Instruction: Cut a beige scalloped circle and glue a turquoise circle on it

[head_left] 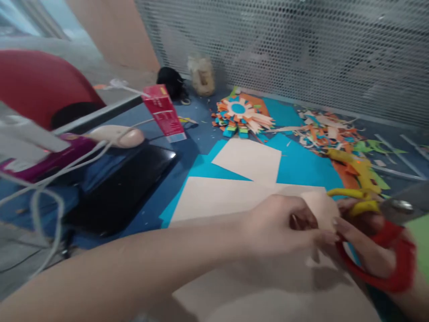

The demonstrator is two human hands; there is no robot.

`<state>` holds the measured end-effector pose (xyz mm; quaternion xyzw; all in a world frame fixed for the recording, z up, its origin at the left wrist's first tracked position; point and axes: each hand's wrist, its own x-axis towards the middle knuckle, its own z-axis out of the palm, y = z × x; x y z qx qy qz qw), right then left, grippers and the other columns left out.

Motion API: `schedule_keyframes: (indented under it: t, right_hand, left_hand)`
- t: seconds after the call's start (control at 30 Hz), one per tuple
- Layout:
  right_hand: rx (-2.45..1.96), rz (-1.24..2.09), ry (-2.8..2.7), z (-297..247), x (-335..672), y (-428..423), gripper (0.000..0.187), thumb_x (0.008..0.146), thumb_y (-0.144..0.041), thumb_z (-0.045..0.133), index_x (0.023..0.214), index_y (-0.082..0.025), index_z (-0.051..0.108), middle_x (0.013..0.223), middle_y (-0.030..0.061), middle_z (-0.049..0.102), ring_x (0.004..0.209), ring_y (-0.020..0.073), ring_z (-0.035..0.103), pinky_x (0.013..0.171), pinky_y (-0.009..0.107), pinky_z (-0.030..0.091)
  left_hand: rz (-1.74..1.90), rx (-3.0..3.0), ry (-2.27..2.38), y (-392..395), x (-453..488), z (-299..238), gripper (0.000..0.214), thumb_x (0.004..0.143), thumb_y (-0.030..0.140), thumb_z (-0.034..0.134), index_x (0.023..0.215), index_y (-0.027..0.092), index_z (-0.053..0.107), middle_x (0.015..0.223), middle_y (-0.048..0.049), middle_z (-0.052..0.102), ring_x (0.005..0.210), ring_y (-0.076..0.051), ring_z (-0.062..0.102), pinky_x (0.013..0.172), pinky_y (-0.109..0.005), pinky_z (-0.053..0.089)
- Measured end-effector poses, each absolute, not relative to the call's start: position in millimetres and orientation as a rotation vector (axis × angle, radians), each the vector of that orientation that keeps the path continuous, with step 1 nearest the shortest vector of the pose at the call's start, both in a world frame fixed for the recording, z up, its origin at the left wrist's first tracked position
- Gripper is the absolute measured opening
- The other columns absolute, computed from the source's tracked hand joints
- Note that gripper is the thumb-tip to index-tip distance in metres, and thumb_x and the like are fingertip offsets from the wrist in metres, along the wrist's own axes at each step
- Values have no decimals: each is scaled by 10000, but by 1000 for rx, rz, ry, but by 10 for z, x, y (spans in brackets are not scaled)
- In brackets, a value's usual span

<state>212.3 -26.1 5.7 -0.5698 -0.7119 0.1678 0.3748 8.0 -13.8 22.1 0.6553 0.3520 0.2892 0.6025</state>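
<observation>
My left hand [284, 226] reaches in from the lower left and pinches the edge of a beige sheet of paper [234, 197] lying on the table. My right hand [363, 243] sits at the lower right with its fingers through the red handles of a pair of scissors [395, 259]. The scissors' grey blades point right, next to a green sheet [420, 237]. The two hands almost touch over the paper's corner.
Blue sheets [301, 165] lie under a second beige sheet [250, 158]. A paper sunburst [239, 114] and cut scraps [328, 132] lie further back, with yellow scissors [355, 167]. A red carton [164, 112], black tablet [124, 188], cables and a mesh wall [284, 44] surround them.
</observation>
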Motion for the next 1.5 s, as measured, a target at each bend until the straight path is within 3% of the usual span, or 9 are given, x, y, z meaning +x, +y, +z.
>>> schedule_keyframes:
  t: [0.1,0.3,0.53,0.67,0.83,1.0,1.13,1.27,1.5]
  right_hand:
    - [-1361,588,-1779,163,1945,-314,277,804,-517,617,807,-257,522,732,10,630,698,209,652,625,319,560]
    - [-1194,842,-1630,277,1862,-317,191,752,-288,704,792,-258,519,680,-32,626,611,154,635,578,253,546]
    - [-1119,950,-1647,280,1947,-374,99,826,-264,642,864,-276,551,812,-30,556,713,120,582,643,206,522]
    - [-1095,918,-1782,312,1927,-422,132,836,-262,629,920,-306,536,790,-36,515,692,122,547,610,215,508]
    - [-1180,778,-1964,316,1931,-455,161,827,-320,622,905,-281,487,793,-24,528,697,150,557,620,274,498]
    - [-1263,336,-2032,291,1994,-435,223,805,-323,597,948,-268,434,809,7,494,755,206,513,656,347,456]
    - [-1412,-29,-2116,330,2002,-383,256,790,-367,611,892,-256,404,713,-21,488,639,179,465,646,352,378]
    - [-1555,92,-2138,347,1975,-341,247,817,-449,562,842,-248,421,698,-16,539,619,183,491,644,350,355]
    - [-1577,251,-2169,317,1966,-359,296,819,-507,572,787,-246,435,651,-34,509,588,170,452,653,347,346]
  left_hand:
    - [635,1431,775,-140,88,210,277,838,417,557,793,147,603,657,-3,609,459,-69,510,429,-184,403]
    - [703,1295,760,-180,80,231,253,859,362,543,728,146,527,703,-16,630,466,-59,546,468,-191,420]
    - [1286,1189,689,-150,5,320,313,864,390,572,646,171,522,572,20,605,460,-66,519,452,-201,406]
    - [1571,1177,635,-124,-21,297,213,838,337,623,683,191,626,643,11,633,503,-77,539,446,-213,421]
    - [1622,1128,664,-72,-34,317,54,743,236,729,700,212,707,612,26,622,482,-59,520,439,-194,422]
    - [1555,982,678,-60,-43,395,127,717,246,750,659,192,649,605,16,680,491,-87,573,420,-191,421]
    - [1568,896,669,-61,-40,432,130,711,219,748,630,197,650,603,29,668,516,-73,569,437,-177,422]
    - [1576,835,692,-52,-25,448,135,655,191,776,598,188,654,575,28,656,510,-65,548,419,-164,396]
    - [1444,942,717,-93,-14,434,111,732,177,703,626,169,671,617,-4,697,505,-78,568,414,-179,408]
